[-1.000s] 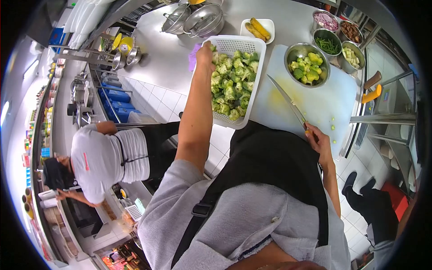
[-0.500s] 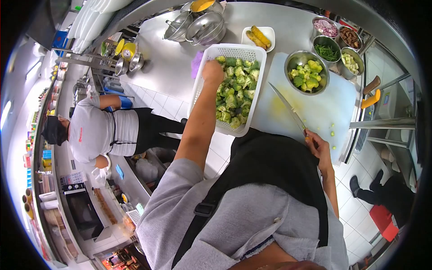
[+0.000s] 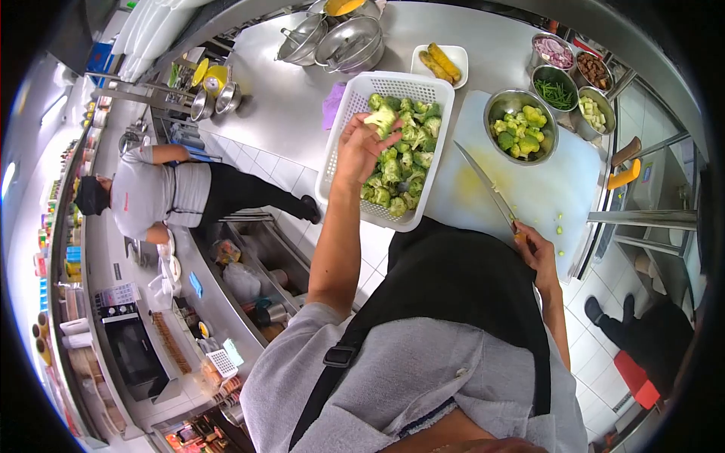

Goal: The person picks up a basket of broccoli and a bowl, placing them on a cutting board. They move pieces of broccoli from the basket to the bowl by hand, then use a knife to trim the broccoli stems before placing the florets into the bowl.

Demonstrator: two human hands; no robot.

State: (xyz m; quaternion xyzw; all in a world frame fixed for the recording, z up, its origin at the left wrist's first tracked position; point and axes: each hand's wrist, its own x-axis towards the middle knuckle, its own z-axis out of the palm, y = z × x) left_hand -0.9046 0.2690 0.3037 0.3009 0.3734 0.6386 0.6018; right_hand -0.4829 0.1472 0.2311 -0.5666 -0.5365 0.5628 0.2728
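A broccoli floret [image 3: 382, 119] is pinched in the fingers of my left hand [image 3: 359, 151], just over a white perforated basket [image 3: 345, 121]. Many more broccoli florets [image 3: 408, 162] fill the basket. My right hand [image 3: 537, 248] is wrapped round the handle of a knife [image 3: 483, 180], whose blade lies slanted over a pale cutting board [image 3: 472, 136]. Small green scraps and a yellow stain mark the board. A steel bowl [image 3: 555, 147] of cut broccoli pieces [image 3: 521, 130] stands on the board's far part.
Behind the board are bowls of sliced onion [image 3: 553, 51], green strips [image 3: 553, 93], brown chunks [image 3: 593, 69] and pale cubes [image 3: 591, 113]. A white dish [image 3: 461, 57] holds yellow-brown pieces. Steel pots [image 3: 349, 45] stand at the back left. One co-worker [image 3: 162, 186] is at the left counter, another person [image 3: 649, 340] at lower right.
My left hand has come up from among the florets with one broccoli floret, turning its fingers upward. My right hand keeps the knife nearly still. The left co-worker has shifted posture.
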